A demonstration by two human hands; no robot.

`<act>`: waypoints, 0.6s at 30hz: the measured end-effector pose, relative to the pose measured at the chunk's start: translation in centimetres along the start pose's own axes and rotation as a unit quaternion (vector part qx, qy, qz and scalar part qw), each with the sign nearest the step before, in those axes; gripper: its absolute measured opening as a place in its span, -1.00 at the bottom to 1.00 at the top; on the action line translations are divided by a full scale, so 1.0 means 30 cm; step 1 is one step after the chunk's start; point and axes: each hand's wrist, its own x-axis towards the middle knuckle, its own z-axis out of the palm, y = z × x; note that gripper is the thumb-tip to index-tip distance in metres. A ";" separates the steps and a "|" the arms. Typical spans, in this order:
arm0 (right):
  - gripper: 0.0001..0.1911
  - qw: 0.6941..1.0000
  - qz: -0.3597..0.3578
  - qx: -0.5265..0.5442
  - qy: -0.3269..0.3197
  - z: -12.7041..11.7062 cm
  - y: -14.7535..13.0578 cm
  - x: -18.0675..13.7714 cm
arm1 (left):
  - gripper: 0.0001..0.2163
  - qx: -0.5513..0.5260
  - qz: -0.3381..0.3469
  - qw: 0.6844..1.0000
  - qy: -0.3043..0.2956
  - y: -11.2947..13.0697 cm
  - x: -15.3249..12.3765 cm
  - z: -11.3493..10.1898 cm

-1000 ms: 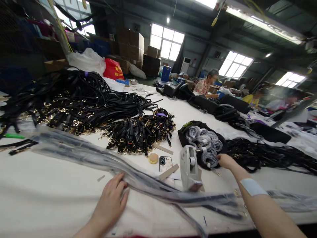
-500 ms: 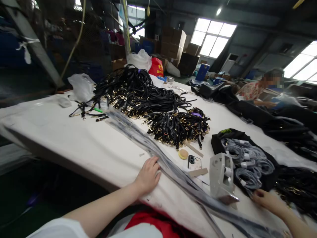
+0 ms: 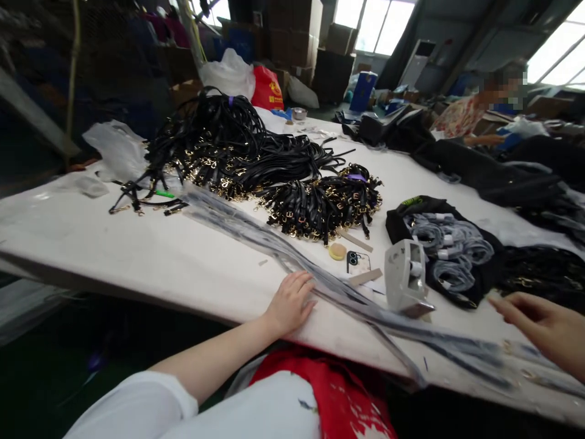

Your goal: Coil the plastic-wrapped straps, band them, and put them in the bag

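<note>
My left hand [image 3: 293, 300] lies flat on the white table [image 3: 150, 256], its fingers resting on a long strap wrapped in clear plastic [image 3: 283, 250] that runs diagonally across the table. My right hand [image 3: 543, 326] hovers at the right edge with fingers apart, holding nothing, just above the table near the plastic-wrapped strap's right end. A white tape dispenser [image 3: 404, 277] stands between my hands. Behind it lie grey wrapped strap rolls [image 3: 450, 250] on black fabric.
Heaps of black straps with gold buckles [image 3: 269, 171] fill the table's middle. A phone [image 3: 359, 261], a yellow tape roll [image 3: 337, 250] and card strips lie near the dispenser. Black bags [image 3: 475, 171] and a seated person [image 3: 475, 110] are at the far right. The table's front edge is close.
The view has swung left and down. My right hand lifted away from the grey rolls and moved right. My left hand stayed on the plastic-wrapped strap.
</note>
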 end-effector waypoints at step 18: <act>-0.66 0.578 0.193 0.792 0.028 0.486 -0.549 -0.464 | -0.67 -0.226 0.148 0.924 -0.270 0.343 0.078 -0.041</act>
